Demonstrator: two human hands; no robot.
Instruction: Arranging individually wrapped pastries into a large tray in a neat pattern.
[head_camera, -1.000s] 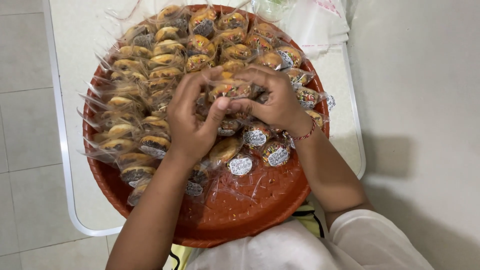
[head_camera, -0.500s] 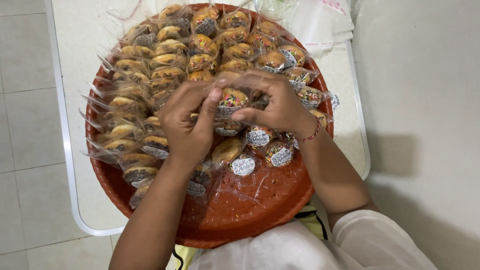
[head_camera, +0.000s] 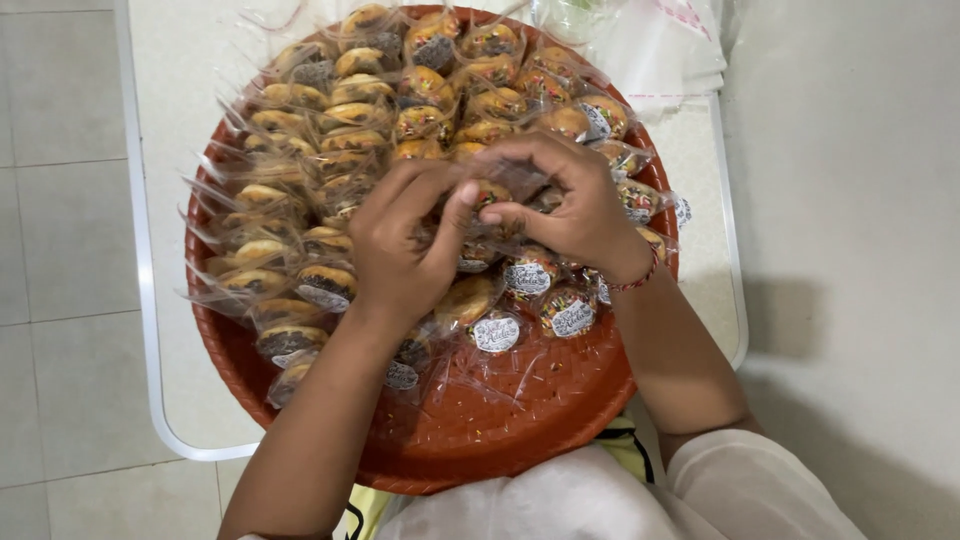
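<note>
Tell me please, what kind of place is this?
Probably a home or small home bakery, not a factory. A round red woven tray of individually wrapped pastries sits on a small white table over a tiled floor, packed by bare hands.

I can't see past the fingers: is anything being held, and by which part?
Both hands, left hand and right hand, pinch one wrapped pastry by its clear wrapper's edges above the tray.

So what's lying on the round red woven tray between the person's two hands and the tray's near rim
In the head view, below the left hand and right hand, a few clear-wrapped pastries with round white stickers, then bare red tray to the rim.
</note>
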